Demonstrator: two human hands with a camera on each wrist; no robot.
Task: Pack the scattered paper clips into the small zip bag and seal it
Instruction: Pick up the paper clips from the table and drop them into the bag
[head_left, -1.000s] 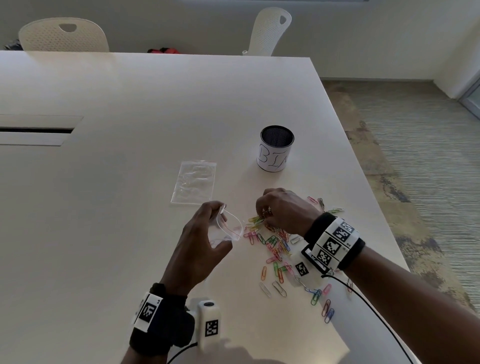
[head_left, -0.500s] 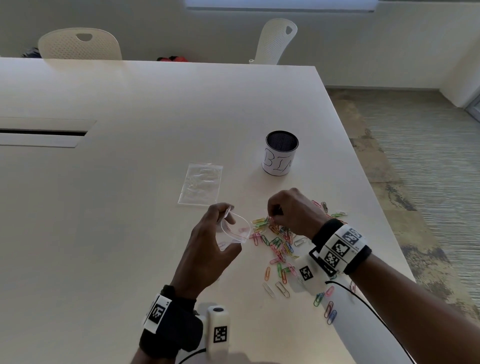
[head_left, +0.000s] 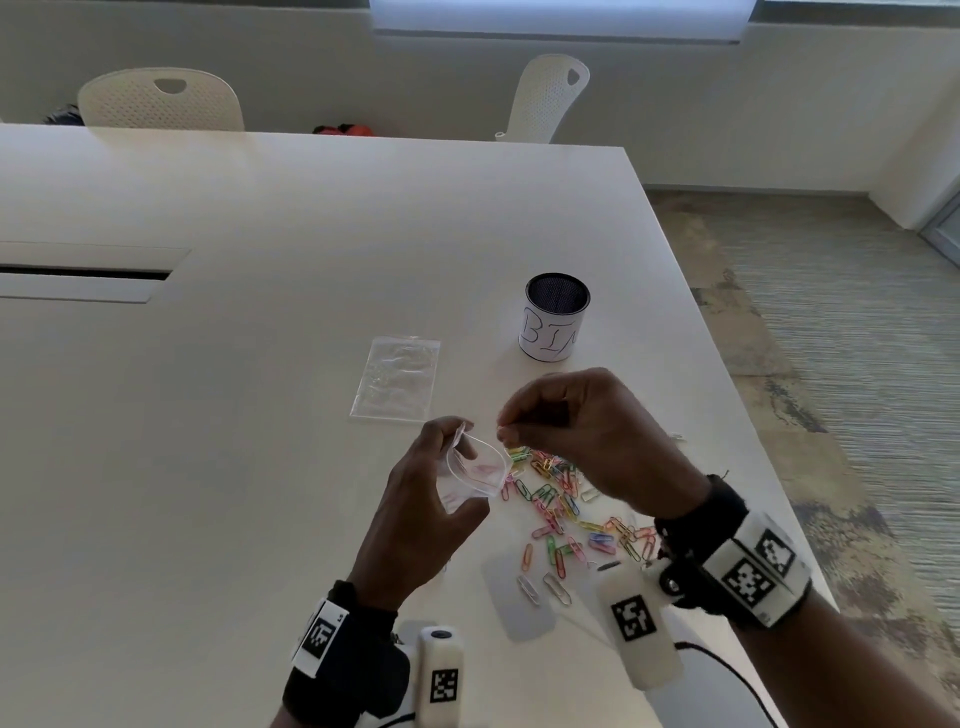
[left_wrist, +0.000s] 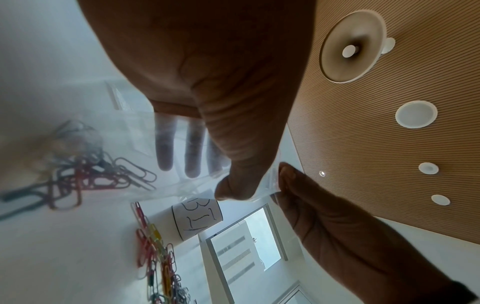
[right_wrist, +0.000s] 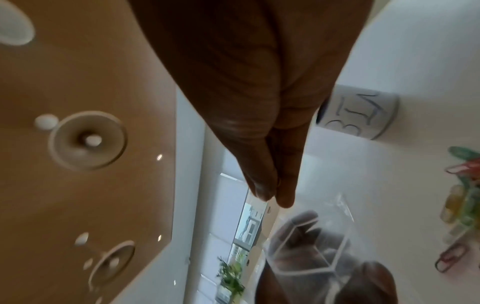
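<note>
My left hand (head_left: 457, 457) holds the small clear zip bag (head_left: 475, 470) just above the table, thumb and fingers spreading its mouth open toward the right. In the left wrist view several paper clips (left_wrist: 91, 170) lie inside the bag (left_wrist: 145, 144). My right hand (head_left: 505, 428) hovers right above the bag's mouth with thumb and forefinger pinched together on a paper clip that barely shows as a pale glint. In the right wrist view those pinched fingertips (right_wrist: 265, 193) sit over the open bag (right_wrist: 324, 246). The pile of coloured paper clips (head_left: 561, 499) lies under and beside my right wrist.
A second clear zip bag (head_left: 397, 376) lies flat on the white table (head_left: 234, 415) behind my hands. A mesh cup labelled BIN (head_left: 556, 325) stands behind the pile. The table's right edge runs close to the clips. Two white chairs stand at the far side.
My right hand has lifted off the pile and moved left and up to the bag's mouth, fingers pinched. The left hand has kept the bag open in about the same place.
</note>
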